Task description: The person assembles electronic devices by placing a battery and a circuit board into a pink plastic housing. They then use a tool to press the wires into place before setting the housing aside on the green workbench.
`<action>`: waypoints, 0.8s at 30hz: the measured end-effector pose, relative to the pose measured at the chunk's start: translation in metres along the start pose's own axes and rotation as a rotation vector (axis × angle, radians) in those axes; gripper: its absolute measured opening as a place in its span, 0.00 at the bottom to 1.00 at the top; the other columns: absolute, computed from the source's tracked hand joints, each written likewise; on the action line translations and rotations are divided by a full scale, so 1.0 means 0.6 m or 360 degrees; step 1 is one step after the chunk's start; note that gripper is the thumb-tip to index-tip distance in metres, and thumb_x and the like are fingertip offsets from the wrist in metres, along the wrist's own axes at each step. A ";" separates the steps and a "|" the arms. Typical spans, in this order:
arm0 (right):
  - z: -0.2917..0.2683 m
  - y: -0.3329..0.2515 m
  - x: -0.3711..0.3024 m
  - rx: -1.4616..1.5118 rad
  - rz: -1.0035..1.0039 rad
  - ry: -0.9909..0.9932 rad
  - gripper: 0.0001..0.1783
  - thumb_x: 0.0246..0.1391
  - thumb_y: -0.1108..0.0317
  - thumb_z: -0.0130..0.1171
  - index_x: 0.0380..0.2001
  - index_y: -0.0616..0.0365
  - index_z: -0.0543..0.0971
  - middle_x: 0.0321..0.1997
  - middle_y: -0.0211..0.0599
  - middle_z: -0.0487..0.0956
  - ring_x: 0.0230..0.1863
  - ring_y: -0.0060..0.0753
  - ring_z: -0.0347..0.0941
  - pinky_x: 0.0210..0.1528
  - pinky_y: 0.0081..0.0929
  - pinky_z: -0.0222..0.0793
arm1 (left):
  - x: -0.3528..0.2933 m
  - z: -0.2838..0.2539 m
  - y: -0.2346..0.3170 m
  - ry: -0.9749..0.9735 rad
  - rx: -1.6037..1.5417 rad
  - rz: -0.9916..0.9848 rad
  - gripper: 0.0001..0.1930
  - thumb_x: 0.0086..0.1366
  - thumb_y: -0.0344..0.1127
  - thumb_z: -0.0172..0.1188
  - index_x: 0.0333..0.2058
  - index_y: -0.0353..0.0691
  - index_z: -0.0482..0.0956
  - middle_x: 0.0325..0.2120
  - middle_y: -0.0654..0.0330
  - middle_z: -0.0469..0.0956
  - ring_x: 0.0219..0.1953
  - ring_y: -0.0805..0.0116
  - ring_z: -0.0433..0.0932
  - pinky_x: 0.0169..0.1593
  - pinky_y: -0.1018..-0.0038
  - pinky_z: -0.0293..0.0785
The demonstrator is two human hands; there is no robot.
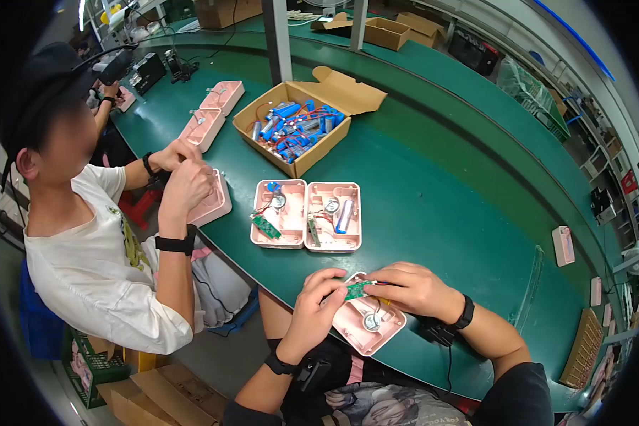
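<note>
A small green circuit board is held between my two hands, just over a pink plastic housing at the table's near edge. My left hand pinches the board's left end between thumb and fingers. At its right end, where thin wires show, the closed fingers of my right hand grip it; their tips are partly hidden. Inside the housing sits a round silvery part with wires leading up toward the board.
Two open pink housings with boards and wires stand ahead. Beyond them is a cardboard box of blue-wrapped batteries. On the left a co-worker works on another pink housing. A brown tray lies far right.
</note>
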State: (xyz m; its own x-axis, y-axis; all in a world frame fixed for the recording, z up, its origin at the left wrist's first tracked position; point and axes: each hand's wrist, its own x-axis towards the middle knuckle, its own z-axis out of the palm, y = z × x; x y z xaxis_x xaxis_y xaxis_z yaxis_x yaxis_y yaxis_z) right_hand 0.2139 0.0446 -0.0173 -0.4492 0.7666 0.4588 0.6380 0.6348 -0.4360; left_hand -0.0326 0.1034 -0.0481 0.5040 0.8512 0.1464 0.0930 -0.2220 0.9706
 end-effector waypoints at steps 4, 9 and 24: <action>-0.007 0.000 0.015 0.0031 0.0062 0.0134 0.18 0.51 0.73 0.73 0.47 0.54 0.88 0.54 0.39 0.86 0.47 0.43 0.85 0.46 0.34 0.83 | -0.047 -0.019 0.012 0.0003 0.0412 0.0055 0.18 0.62 0.33 0.71 0.51 0.36 0.84 0.53 0.54 0.81 0.61 0.52 0.76 0.71 0.52 0.61; 0.001 -0.013 0.016 0.0193 0.0195 0.0100 0.14 0.50 0.74 0.72 0.43 0.55 0.88 0.56 0.36 0.87 0.48 0.40 0.85 0.51 0.35 0.83 | -0.047 -0.026 -0.023 -0.0027 0.0560 0.0181 0.22 0.57 0.34 0.74 0.51 0.38 0.85 0.52 0.55 0.79 0.55 0.52 0.78 0.73 0.46 0.58; -0.018 -0.046 0.039 0.0192 0.0465 -0.0283 0.12 0.47 0.75 0.72 0.38 0.61 0.88 0.58 0.41 0.82 0.65 0.47 0.74 0.61 0.39 0.76 | -0.036 -0.021 -0.015 -0.0093 0.0632 0.0238 0.23 0.57 0.36 0.76 0.52 0.43 0.86 0.44 0.60 0.82 0.51 0.57 0.79 0.72 0.43 0.57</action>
State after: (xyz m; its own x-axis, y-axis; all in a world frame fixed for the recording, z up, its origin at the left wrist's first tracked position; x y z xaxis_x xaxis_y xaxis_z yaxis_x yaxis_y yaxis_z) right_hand 0.1921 0.0440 0.0138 -0.3672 0.9155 0.1642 0.6821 0.3850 -0.6217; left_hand -0.0550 0.0929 -0.0575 0.5836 0.7700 0.2580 0.3329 -0.5165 0.7889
